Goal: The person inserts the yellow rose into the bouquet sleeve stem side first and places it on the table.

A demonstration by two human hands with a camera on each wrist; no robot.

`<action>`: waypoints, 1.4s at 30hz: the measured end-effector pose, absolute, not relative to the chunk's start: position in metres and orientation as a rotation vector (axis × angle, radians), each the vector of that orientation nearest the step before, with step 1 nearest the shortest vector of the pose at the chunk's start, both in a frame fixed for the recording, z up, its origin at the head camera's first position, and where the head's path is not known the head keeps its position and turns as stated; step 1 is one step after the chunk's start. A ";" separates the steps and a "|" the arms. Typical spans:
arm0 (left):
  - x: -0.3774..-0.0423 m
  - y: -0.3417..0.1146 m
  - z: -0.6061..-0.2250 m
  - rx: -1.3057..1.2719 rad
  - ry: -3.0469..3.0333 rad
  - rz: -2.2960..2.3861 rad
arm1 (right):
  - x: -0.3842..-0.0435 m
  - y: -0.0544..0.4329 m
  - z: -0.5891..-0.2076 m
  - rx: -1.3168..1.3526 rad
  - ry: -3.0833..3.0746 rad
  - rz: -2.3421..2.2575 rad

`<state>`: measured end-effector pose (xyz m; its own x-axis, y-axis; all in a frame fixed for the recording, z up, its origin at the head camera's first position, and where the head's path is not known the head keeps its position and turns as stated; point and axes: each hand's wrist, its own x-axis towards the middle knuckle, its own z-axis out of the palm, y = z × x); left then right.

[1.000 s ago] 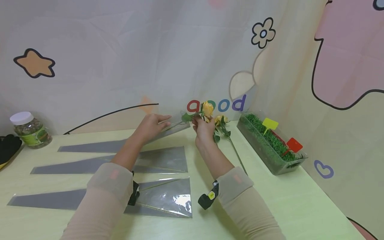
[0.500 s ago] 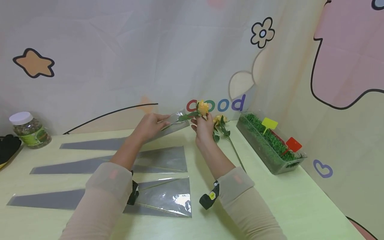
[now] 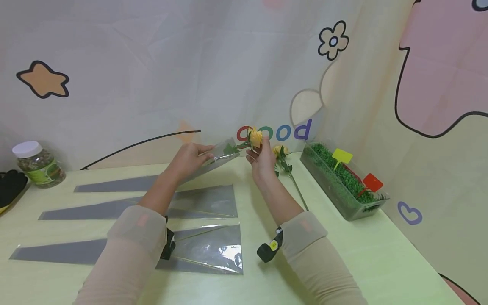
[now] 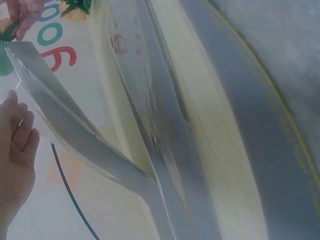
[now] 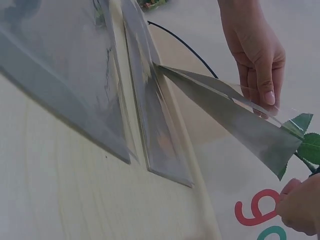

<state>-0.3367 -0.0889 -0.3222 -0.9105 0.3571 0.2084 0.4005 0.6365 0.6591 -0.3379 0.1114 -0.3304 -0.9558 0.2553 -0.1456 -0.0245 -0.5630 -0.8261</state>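
My left hand [image 3: 187,162] pinches the edge of a clear-and-grey tapered flower sleeve [image 3: 225,153], its wide mouth raised toward the right and its narrow end low over the table's back. A yellow rose [image 3: 255,138] is in my right hand [image 3: 264,164], which holds it close under the bloom. Its stem runs into the sleeve mouth, and green leaves [image 5: 309,148] sit at the opening in the right wrist view. The bloom stays outside. Only part of the left hand [image 4: 19,155] shows in the left wrist view, beside the lifted sleeve.
Two more flower sleeves lie flat, a middle one [image 3: 207,202] and a front one [image 3: 207,248]. Another yellow rose [image 3: 281,151] rests behind my right hand. A grass-filled planter [image 3: 345,186] stands right; a lidded jar [image 3: 39,166] and a dark object [image 3: 11,190] stand left.
The rose has moved left and slightly down, and its leaves have gone from outside the sleeve into its mouth. My right hand has turned with it; the left hand has barely moved.
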 end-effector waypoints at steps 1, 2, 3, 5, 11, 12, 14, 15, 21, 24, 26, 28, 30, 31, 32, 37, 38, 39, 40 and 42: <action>-0.337 -0.089 -0.322 -0.647 -2.789 -1.142 | -0.338 0.112 -0.330 -0.372 -1.391 2.607; -0.337 -0.089 -0.322 -0.648 -2.791 -1.139 | -0.339 0.113 -0.330 -0.366 -1.397 2.600; -0.337 -0.089 -0.322 -0.652 -2.788 -1.131 | -0.339 0.113 -0.330 -0.364 -1.408 2.591; -0.337 -0.089 -0.322 -0.653 -2.789 -1.128 | -0.340 0.114 -0.331 -0.370 -1.433 2.574; -0.339 -0.088 -0.323 -0.650 -2.788 -1.119 | -0.341 0.116 -0.331 -0.373 -1.412 2.585; -0.339 -0.087 -0.323 -0.647 -2.790 -1.120 | -0.341 0.117 -0.331 -0.369 -1.405 2.590; -0.339 -0.087 -0.323 -0.635 -2.791 -1.134 | -0.342 0.117 -0.332 -0.360 -1.401 2.593; -0.338 -0.087 -0.323 -0.632 -2.791 -1.140 | -0.342 0.116 -0.332 -0.352 -1.403 2.593; -0.336 -0.087 -0.322 -0.618 -2.791 -1.148 | -0.341 0.115 -0.335 -0.311 -1.452 2.579; -0.334 -0.087 -0.321 -0.623 -2.797 -1.154 | -0.341 0.114 -0.338 -0.307 -1.462 2.586; -0.334 -0.088 -0.320 -0.631 -2.799 -1.158 | -0.341 0.113 -0.339 -0.304 -1.457 2.595; -0.334 -0.088 -0.320 -0.635 -2.805 -1.161 | -0.341 0.113 -0.339 -0.303 -1.448 2.604; -0.334 -0.088 -0.320 -0.643 -2.808 -1.157 | -0.341 0.112 -0.339 -0.307 -1.436 2.612; -0.334 -0.089 -0.320 -0.645 -2.811 -1.157 | -0.341 0.112 -0.339 -0.311 -1.431 2.617; -0.334 -0.089 -0.320 -0.646 -2.815 -1.158 | -0.341 0.111 -0.339 -0.317 -1.427 2.622; -0.334 -0.089 -0.319 -0.648 -2.819 -1.149 | -0.340 0.110 -0.338 -0.331 -1.449 2.622; -0.334 -0.089 -0.319 -0.648 -2.817 -1.147 | -0.339 0.109 -0.337 -0.327 -1.462 2.617; -0.334 -0.089 -0.319 -0.653 -2.815 -1.142 | -0.339 0.109 -0.337 -0.319 -1.472 2.612; -0.334 -0.089 -0.319 -0.654 -2.816 -1.138 | -0.339 0.108 -0.338 -0.306 -1.483 2.607; -0.335 -0.088 -0.319 -0.662 -2.816 -1.129 | -0.338 0.107 -0.338 -0.289 -1.504 2.597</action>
<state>-0.3349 -0.0884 -0.3193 -0.9086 0.3731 0.1879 0.3996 0.6451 0.6513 -0.3379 0.1074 -0.3377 -0.9738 0.2037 -0.1014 -0.0134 -0.4962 -0.8681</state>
